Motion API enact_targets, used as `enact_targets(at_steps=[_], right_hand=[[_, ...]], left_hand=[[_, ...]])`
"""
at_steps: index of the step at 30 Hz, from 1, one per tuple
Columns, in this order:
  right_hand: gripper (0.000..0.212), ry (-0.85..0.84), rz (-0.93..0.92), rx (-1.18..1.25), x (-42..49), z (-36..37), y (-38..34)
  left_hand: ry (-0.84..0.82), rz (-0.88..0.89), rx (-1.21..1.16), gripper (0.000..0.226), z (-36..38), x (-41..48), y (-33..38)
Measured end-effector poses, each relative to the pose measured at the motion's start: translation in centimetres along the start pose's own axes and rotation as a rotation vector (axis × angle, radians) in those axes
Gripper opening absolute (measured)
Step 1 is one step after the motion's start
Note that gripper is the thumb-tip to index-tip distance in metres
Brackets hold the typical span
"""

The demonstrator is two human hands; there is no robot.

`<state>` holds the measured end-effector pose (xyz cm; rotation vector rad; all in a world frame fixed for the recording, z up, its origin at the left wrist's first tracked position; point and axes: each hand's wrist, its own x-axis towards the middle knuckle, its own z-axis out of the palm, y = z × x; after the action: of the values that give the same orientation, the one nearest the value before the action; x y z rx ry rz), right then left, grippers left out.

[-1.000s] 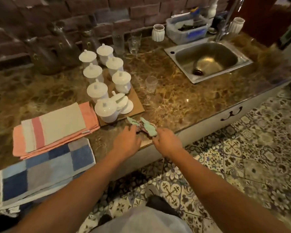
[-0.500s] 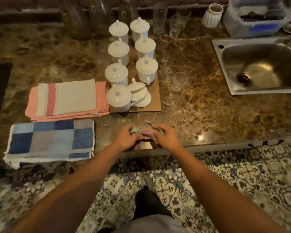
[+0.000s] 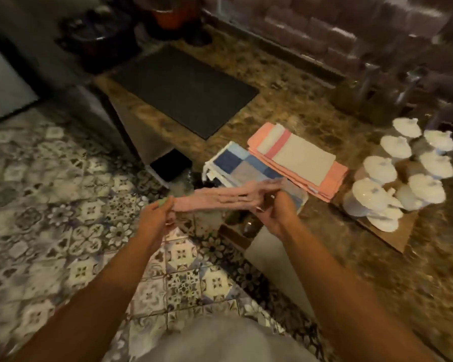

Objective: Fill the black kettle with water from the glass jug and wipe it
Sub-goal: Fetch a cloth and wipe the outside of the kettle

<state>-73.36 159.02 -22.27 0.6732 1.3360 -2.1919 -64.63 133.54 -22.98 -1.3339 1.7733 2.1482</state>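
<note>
Both my hands are in front of the counter edge with a pink, glove-shaped cloth (image 3: 215, 201) stretched between them. My left hand (image 3: 154, 220) pinches its left end, where a green edge shows. My right hand (image 3: 277, 214) grips its right end over the corner of the blue checked towel (image 3: 238, 165). A dark, blurred, pot-like shape (image 3: 97, 35) stands at the far left back; I cannot tell whether it is the black kettle. Blurred glass vessels (image 3: 377, 84) stand against the brick wall at the back right.
A black mat (image 3: 183, 87) lies on the brown marble counter (image 3: 298, 108). A salmon striped towel (image 3: 298, 158) lies beside the checked one. Several white lidded cups (image 3: 403, 178) stand on a brown board (image 3: 395, 233) at right. Patterned floor tiles (image 3: 63, 205) lie to the left.
The view has swung left, so the sink is out of sight. My hands have lifted the bunched cloth off the counter edge and pulled it out lengthwise between them.
</note>
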Motion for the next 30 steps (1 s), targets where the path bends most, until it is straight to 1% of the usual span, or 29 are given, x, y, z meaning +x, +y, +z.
enact_targets(at_steps=[2, 3, 5, 6, 7, 8, 10, 11, 12, 14, 15, 16, 18, 19, 21, 23, 25, 26, 27, 29, 30], right_hand=[[0.039, -0.158, 0.068, 0.044, 0.1, 7.7, 3.0], [0.038, -0.243, 0.116, 0.045, 0.0, 11.5, 4.6], [0.04, -0.402, 0.261, 0.025, -0.7, 18.9, 8.5], [0.044, -0.448, 0.317, -0.005, -1.2, 22.5, 10.4], [0.048, -0.497, 0.362, -0.038, -1.8, 25.8, 12.3], [0.049, -0.549, 0.395, -0.083, -2.4, 29.1, 14.2], [0.043, -0.642, 0.448, -0.204, -4.4, 35.4, 17.6], [0.038, -0.685, 0.469, -0.276, -5.4, 38.2, 19.0], [0.035, -0.729, 0.48, -0.367, -6.2, 40.9, 20.2], [0.031, -0.83, 0.481, -0.547, -7.3, 45.8, 22.1], [0.03, -0.843, 0.465, -0.597, -7.3, 48.1, 22.8], [0.029, -0.844, 0.445, -0.62, -6.9, 50.4, 23.5], [0.033, -0.809, 0.45, -0.663, -5.2, 54.1, 25.1], [0.036, -0.806, 0.494, -0.735, -4.3, 55.7, 26.0], [0.044, -0.888, 0.619, -0.957, -2.8, 58.4, 28.2], [0.047, -1.001, 0.653, -1.115, -1.1, 61.4, 30.8], [0.039, -1.016, 0.617, -1.168, 0.9, 65.6, 32.5], [0.037, -1.006, 0.572, -1.157, 2.0, 68.0, 32.9], [0.039, -0.995, 0.53, -1.099, 3.0, 70.5, 33.1], [0.05, -0.991, 0.48, -0.873, 4.5, 75.2, 33.2], [0.056, -1.016, 0.468, -0.769, 4.6, 77.2, 33.3]], left_hand=[[0.153, -0.003, -0.031, 0.038, -8.5, 0.5, 0.8], [0.225, 0.005, -0.069, 0.039, -12.5, 0.6, 1.0], [0.3, 0.033, -0.193, 0.03, -20.0, 0.4, 1.0], [0.297, 0.055, -0.225, 0.022, -23.2, 0.1, 1.1], [0.283, 0.095, -0.202, 0.015, -26.2, -0.3, 1.1], [0.284, 0.126, -0.107, 0.019, -28.9, -0.5, 1.2], [0.291, 0.194, 0.115, 0.043, -33.4, -0.6, 2.0], [0.247, 0.224, 0.131, 0.052, -35.0, -0.8, 2.9], [0.174, 0.247, 0.108, 0.053, -36.5, -0.9, 3.8], [0.028, 0.254, 0.05, 0.046, -39.0, -0.4, 5.4], [0.009, 0.256, 0.033, 0.048, -40.2, 0.0, 6.0], [0.024, 0.264, 0.011, 0.05, -41.6, 0.7, 6.6], [0.135, 0.28, -0.078, 0.039, -44.3, 2.1, 7.3], [0.177, 0.288, -0.171, 0.035, -45.5, 2.9, 7.8], [0.224, 0.305, -0.333, 0.036, -47.6, 4.5, 9.1], [0.383, 0.316, -0.338, 0.028, -50.0, 6.6, 10.9], [0.618, 0.311, -0.227, 0.025, -53.2, 8.8, 12.5], [0.722, 0.299, -0.148, 0.026, -54.9, 9.4, 13.3], [0.824, 0.279, -0.076, 0.03, -56.5, 9.9, 14.0], [1.027, 0.253, 0.045, 0.036, -59.6, 10.2, 15.0], [1.1, 0.262, 0.088, 0.037, -61.0, 10.2, 15.5]])
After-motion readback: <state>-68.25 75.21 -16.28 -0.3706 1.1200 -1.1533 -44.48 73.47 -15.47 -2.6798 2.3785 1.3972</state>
